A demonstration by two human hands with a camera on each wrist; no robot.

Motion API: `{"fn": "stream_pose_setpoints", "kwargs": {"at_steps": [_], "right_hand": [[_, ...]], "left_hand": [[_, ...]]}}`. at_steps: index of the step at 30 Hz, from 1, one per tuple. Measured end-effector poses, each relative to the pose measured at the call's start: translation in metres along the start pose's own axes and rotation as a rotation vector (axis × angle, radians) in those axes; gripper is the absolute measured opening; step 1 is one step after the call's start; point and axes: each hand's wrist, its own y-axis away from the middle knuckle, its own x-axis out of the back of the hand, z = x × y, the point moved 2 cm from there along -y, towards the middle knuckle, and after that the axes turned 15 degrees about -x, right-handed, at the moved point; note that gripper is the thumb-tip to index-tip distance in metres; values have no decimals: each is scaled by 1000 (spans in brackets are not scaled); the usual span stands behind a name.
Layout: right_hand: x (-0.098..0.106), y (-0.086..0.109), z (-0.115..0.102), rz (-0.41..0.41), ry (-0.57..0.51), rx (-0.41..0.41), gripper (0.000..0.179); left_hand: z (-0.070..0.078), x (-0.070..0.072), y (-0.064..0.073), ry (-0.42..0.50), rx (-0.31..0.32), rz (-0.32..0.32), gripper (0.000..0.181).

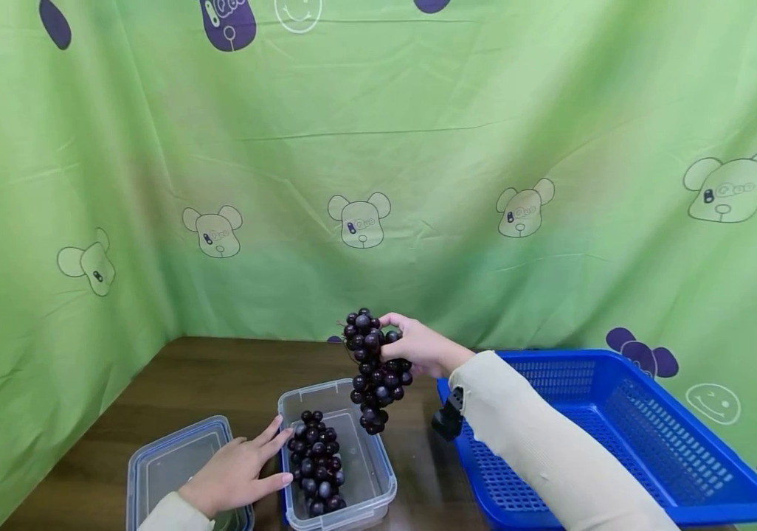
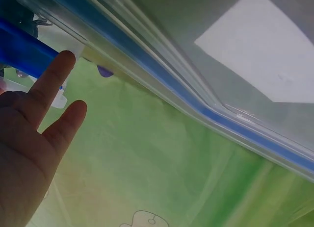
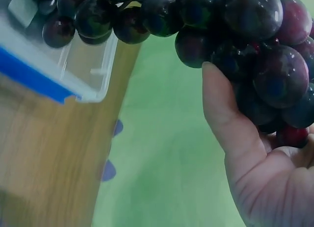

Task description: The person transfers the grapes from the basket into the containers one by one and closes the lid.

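My right hand (image 1: 421, 345) grips a bunch of dark grapes (image 1: 378, 369) and holds it up over the right side of a clear plastic container (image 1: 365, 472). In the right wrist view the thumb (image 3: 225, 109) presses against the grapes (image 3: 279, 70). A second bunch of grapes (image 1: 316, 464) lies inside the container along its left side. My left hand (image 1: 235, 472) rests at the container's left rim with fingers extended. In the left wrist view the fingers (image 2: 56, 80) are straight, near a blue clip on the container.
A clear lid (image 1: 179, 450) with a blue seal lies on the wooden table (image 1: 246, 369), left of the container and partly under the left hand. On the right stands a large blue plastic basket (image 1: 578, 413), partly behind the right sleeve. A green patterned cloth (image 1: 445, 184) hangs behind the table.
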Motion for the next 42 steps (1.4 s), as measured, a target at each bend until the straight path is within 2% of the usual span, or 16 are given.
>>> {"fn": "stream_pose_setpoints", "kwargs": {"at_steps": [8,16,21,25,31,35,42], "right_hand": [[-23,-10,3,-41,-25,7,54],[-33,-12,23,-57,48,-3,52],[-39,-12,36,-62,95,-4,51],[-42,-11,43,-80,119,-6,50],[-47,-14,52,-108,95,-33,49],[-52,-15,59,-103,91,-66,46],[-64,-18,64,-48,125,-105,38]], "left_hand": [[2,5,-1,26,25,-22,64],[4,4,-1,-44,-30,26,62],[4,2,-2,5,-16,16,61],[5,2,-3,6,-21,22,61],[5,4,-3,13,-22,26,62],[4,4,-3,24,-23,25,62],[2,3,-3,50,-1,6,63]]}}
